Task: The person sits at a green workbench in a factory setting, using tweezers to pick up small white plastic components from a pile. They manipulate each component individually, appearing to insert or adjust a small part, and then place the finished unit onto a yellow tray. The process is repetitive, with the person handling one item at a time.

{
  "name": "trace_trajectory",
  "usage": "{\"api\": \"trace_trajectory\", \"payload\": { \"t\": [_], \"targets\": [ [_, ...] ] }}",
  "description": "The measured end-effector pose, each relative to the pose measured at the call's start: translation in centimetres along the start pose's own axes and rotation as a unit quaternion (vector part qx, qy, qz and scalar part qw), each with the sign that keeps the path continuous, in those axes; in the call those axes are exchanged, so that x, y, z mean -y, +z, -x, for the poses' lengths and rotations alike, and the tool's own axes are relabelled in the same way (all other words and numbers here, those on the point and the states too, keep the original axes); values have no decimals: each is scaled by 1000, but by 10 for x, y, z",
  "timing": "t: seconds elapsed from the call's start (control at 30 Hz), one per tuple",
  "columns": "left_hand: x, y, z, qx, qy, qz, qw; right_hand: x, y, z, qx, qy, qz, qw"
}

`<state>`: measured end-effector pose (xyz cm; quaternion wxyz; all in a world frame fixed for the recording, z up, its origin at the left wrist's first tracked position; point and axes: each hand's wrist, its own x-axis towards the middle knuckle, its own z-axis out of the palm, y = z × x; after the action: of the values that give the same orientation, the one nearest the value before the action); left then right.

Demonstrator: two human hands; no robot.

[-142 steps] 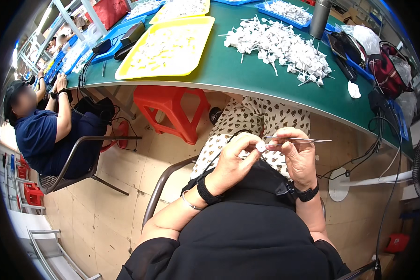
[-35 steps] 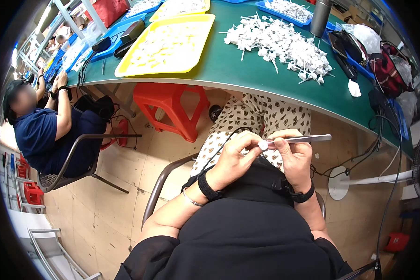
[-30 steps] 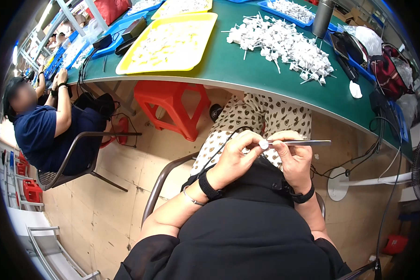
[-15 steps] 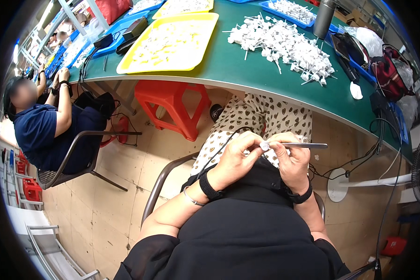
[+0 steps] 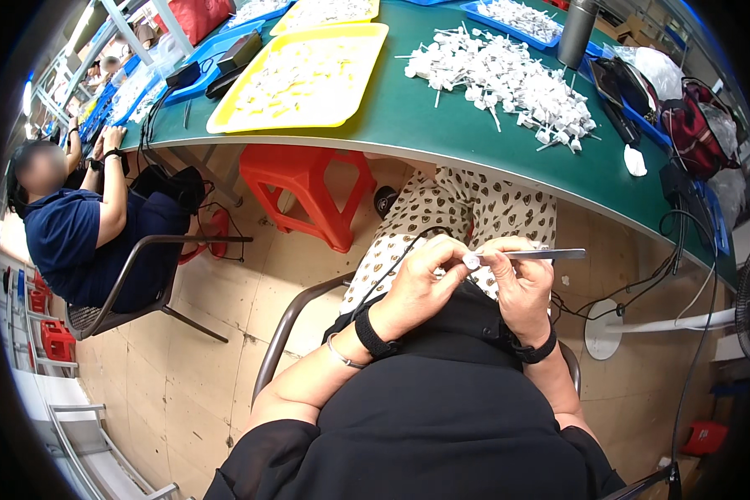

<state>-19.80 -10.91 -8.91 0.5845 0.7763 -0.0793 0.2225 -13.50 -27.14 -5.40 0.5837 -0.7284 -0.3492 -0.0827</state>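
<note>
Above my lap, my left hand [image 5: 423,282] pinches a small round white plastic piece [image 5: 472,261] between thumb and fingers. My right hand [image 5: 522,283] is closed on a slim flat silver metal tool [image 5: 563,253], whose plain end sticks out to the right. Its working end meets the white piece, but my right fingertips cover it. The two hands nearly touch. On the green table [image 5: 408,117] ahead lies a heap of small white plastic pieces [image 5: 500,79], some with thin stems. Left of it, a yellow tray [image 5: 217,125] holds many small pale pieces.
A red stool [image 5: 304,187] stands under the table edge. A dark cylindrical bottle [image 5: 577,37] and a blue tray of white parts [image 5: 521,21] are at the back. At right are cables and a white fan stand [image 5: 604,329]. A co-worker [image 5: 83,225] sits at left.
The outer end of the silver tool has tilted slightly upward in my right hand. Both hands otherwise keep their place and grip.
</note>
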Motion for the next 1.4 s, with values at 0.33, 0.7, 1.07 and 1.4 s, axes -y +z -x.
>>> {"api": "trace_trajectory", "payload": {
  "t": [0.33, 0.7, 1.07, 1.4],
  "targets": [
    [-2, 1, 1, -4, -8, 21, 1000, 6, 1, 1, -15, 25, -22, 999],
    [5, 4, 2, -3, 8, 4, 1000, 8, -3, -4, 21, -2, 32, 999],
    [6, 1, 0, -19, 12, 44, 999, 9, -2, -5, 4, 26, -47, 999],
    [7, 1, 1, -22, -15, 83, 996, 13, -3, -5, 15, -48, -9, 999]
  ]
}}
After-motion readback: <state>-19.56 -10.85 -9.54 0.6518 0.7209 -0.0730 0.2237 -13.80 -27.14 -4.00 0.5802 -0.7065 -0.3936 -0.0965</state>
